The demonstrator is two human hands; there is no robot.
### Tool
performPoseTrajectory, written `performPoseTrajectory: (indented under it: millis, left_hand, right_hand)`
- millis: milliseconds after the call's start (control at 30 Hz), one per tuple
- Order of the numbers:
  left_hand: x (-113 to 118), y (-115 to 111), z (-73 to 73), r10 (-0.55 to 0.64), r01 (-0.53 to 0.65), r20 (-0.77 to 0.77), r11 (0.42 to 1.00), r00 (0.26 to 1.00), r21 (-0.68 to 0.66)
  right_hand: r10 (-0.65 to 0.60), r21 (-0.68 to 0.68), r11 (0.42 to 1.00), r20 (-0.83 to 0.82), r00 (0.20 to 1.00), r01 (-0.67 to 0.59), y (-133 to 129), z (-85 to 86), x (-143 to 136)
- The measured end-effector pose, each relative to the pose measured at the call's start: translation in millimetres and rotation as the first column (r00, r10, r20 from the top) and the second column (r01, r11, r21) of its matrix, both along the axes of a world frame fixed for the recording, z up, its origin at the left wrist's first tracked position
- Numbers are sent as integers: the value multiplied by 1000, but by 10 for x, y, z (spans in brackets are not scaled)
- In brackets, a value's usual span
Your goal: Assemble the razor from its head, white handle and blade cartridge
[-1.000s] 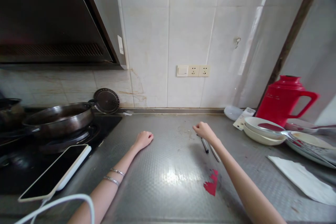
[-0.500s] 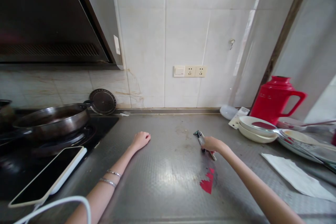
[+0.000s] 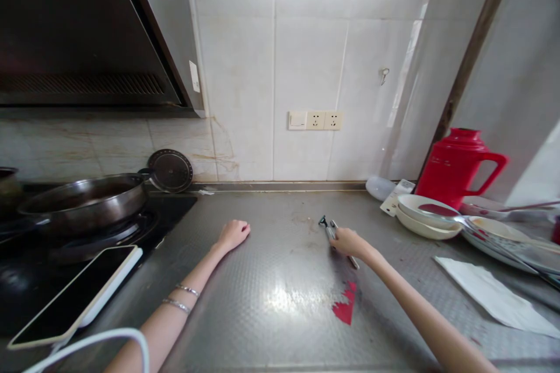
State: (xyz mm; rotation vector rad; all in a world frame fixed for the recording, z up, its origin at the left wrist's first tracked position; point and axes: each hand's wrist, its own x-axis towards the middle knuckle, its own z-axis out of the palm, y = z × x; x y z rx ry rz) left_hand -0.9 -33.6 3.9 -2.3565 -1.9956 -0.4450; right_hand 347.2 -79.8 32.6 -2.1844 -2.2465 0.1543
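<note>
A razor-like tool [image 3: 328, 231] juts ahead of the right hand [image 3: 349, 242]; whether the fingers pinch it, I cannot tell. Under that hand runs 1 slim stick [image 3: 353, 262]. Well to its left, the left hand [image 3: 233, 234] rests, fingers curled in.

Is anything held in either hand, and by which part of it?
The right hand appears to grip the dark-headed tool by its handle; the exact grip is hidden. The left hand shows nothing held.

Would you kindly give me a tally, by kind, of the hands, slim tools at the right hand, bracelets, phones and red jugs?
Left hand plus right hand: 2 hands
Dark-headed slim tool plus silver slim tool: 2 slim tools
Bracelets: 2
Phone: 1
Red jug: 1
Total: 8
</note>
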Motion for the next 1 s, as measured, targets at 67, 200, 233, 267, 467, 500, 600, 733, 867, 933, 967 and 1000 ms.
performPoseTrajectory:
  millis: [67, 200, 233, 267, 467, 500, 600, 733, 867, 933, 967, 1000]
  left_hand:
    - [47, 0, 19, 36, -38, 76, 999, 996, 31]
    - [315, 20, 83, 33, -52, 329, 997, 944, 50]
    - [417, 23, 104, -18, 2, 412, 999, 911, 39]
    - [527, 22, 127, -60, 66, 498, 998, 865, 6]
    - [1061, -115, 259, -144, 289, 709, 953, 690, -87]
    - [1102, -148, 270, -167, 281, 683, 958, 711, -58]
    - [1157, -218, 272, -213, 254, 605, 967, 767, 18]
    - [1179, -232, 217, -205, 261, 614, 965, 763, -2]
    - [1205, -224, 190, -145, 210, 553, 976, 821, -55]
    - [1197, -220, 211, -122, 178, 444, 980, 887, -85]
    - [1181, -213, 227, -118, 167, 391, 981, 913, -93]
    - [1155, -201, 244, -115, 159, 344, 982, 932, -103]
  right_hand:
    - [17, 39, 999, -8, 1000, -17, -33, 18, -45]
    - [56, 159, 986, -35, 998, -50, -128, 123, -232]
    - [71, 194, 979, -41, 997, -62, -158, 156, -303]
    - [83, 222, 972, -44, 996, -71, -191, 188, -383]
    - [164, 327, 932, 3, 986, -156, -430, 294, -905]
    - [175, 342, 924, 19, 984, -171, -465, 299, -969]
    - [192, 358, 912, 54, 980, -199, -536, 307, -1094]
    - [200, 330, 920, 66, 978, -210, -552, 298, -1165]
    - [225, 319, 917, 79, 971, -239, -552, 266, -1225]
    - [235, 323, 913, 84, 968, -250, -567, 261, -1241]
    - [236, 322, 913, 84, 968, -250, -577, 265, -1235]
    - [235, 319, 914, 82, 968, -249, -586, 272, -1217]
